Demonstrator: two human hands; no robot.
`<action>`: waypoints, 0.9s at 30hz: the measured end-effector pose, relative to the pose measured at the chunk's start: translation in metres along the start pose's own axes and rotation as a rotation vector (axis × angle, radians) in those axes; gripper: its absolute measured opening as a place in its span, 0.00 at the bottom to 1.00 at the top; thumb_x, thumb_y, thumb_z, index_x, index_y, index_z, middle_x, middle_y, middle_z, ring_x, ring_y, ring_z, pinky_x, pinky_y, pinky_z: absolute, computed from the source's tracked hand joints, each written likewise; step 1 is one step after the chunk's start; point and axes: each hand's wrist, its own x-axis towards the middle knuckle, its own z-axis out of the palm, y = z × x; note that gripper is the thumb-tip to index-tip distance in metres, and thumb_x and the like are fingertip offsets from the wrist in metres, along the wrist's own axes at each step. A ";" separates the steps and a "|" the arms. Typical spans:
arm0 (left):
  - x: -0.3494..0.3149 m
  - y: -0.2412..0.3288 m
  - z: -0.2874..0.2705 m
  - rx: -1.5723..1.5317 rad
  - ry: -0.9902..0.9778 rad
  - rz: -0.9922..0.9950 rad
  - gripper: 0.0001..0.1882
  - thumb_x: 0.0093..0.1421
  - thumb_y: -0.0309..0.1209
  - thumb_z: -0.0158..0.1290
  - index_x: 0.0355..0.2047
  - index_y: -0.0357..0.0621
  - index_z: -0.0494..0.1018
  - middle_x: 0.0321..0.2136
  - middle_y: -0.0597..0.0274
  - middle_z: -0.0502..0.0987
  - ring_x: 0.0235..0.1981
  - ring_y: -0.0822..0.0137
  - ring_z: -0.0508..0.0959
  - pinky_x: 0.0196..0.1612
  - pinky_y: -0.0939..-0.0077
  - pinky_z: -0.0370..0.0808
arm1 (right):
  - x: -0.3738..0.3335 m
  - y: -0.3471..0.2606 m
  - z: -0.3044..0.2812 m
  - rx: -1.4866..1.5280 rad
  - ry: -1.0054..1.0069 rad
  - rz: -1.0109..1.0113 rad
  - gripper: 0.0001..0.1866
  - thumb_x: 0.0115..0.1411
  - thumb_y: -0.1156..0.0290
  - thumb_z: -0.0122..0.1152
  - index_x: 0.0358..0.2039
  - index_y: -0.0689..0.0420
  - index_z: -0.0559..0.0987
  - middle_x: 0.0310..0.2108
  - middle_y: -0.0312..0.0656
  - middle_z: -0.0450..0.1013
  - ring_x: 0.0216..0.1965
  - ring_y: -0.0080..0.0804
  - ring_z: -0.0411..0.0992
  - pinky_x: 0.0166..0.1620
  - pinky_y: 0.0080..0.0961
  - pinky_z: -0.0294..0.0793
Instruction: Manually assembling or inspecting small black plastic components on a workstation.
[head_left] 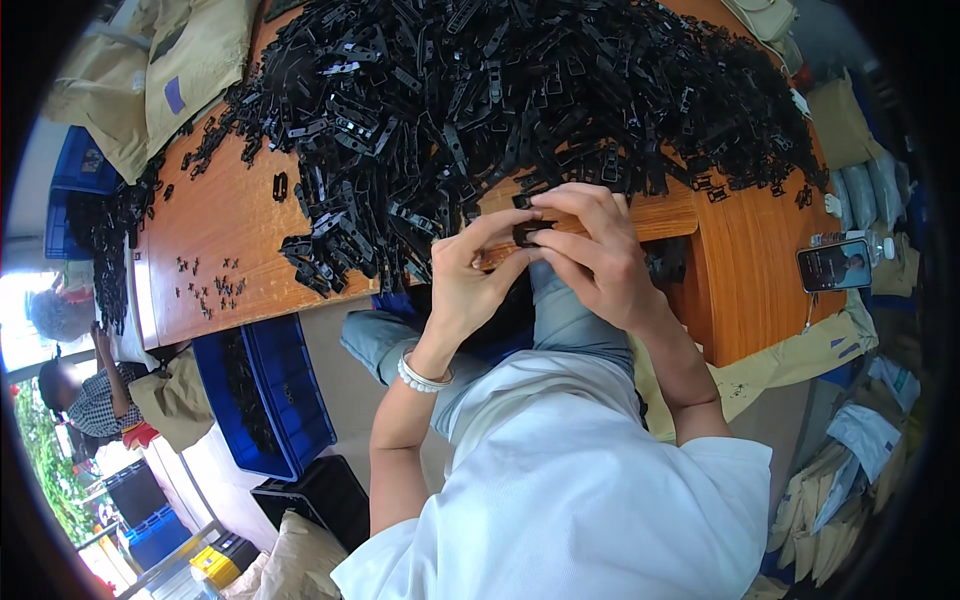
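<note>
Just past the table's near edge, I hold a small black plastic part (531,234) between both hands. The thumb and fingers of my left hand (468,275) pinch it from the left, and my right hand (597,252) closes on it from the right. Fingertips cover much of the part, so its exact shape is hidden. Beyond my hands, a large heap of black plastic clip-like parts (480,100) spreads over the wooden table (225,190). Some parts at the heap's near edge lie close to my fingers.
Small dark pieces (210,287) lie scattered at the table's left. A blue crate (300,400) with black parts stands below that side. An open drawer (668,262) is by my right forearm. A lit phone (835,266) sits at the right edge. Another person (95,400) is at far left.
</note>
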 end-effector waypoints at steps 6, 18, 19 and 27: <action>0.006 -0.016 0.014 -0.846 -0.138 -0.528 0.13 0.54 0.21 0.50 0.41 0.32 0.68 0.29 0.50 0.76 0.32 0.61 0.78 0.34 0.77 0.75 | -0.028 0.014 0.000 0.316 0.127 0.226 0.09 0.51 0.73 0.58 0.31 0.65 0.76 0.35 0.41 0.71 0.35 0.31 0.69 0.36 0.20 0.68; 0.100 -0.047 0.019 0.947 -0.236 0.364 0.08 0.42 0.21 0.52 0.26 0.37 0.67 0.30 0.52 0.66 0.27 0.60 0.74 0.25 0.73 0.73 | -0.050 0.033 0.001 0.574 0.504 0.774 0.08 0.55 0.75 0.56 0.32 0.68 0.76 0.33 0.39 0.70 0.26 0.18 0.62 0.28 0.13 0.61; 0.096 -0.045 0.015 0.902 -0.213 0.349 0.08 0.43 0.21 0.52 0.26 0.37 0.67 0.31 0.52 0.66 0.28 0.62 0.75 0.25 0.73 0.73 | -0.051 0.035 0.001 0.574 0.508 0.780 0.08 0.55 0.75 0.56 0.32 0.68 0.76 0.33 0.39 0.70 0.26 0.18 0.62 0.28 0.13 0.61; 0.056 -0.005 0.013 -0.365 -0.208 -0.543 0.10 0.56 0.28 0.50 0.33 0.31 0.72 0.20 0.59 0.75 0.13 0.79 0.69 0.15 0.90 0.61 | -0.030 0.025 0.010 0.738 0.444 0.834 0.06 0.54 0.75 0.57 0.28 0.66 0.76 0.25 0.35 0.70 0.23 0.18 0.68 0.25 0.12 0.63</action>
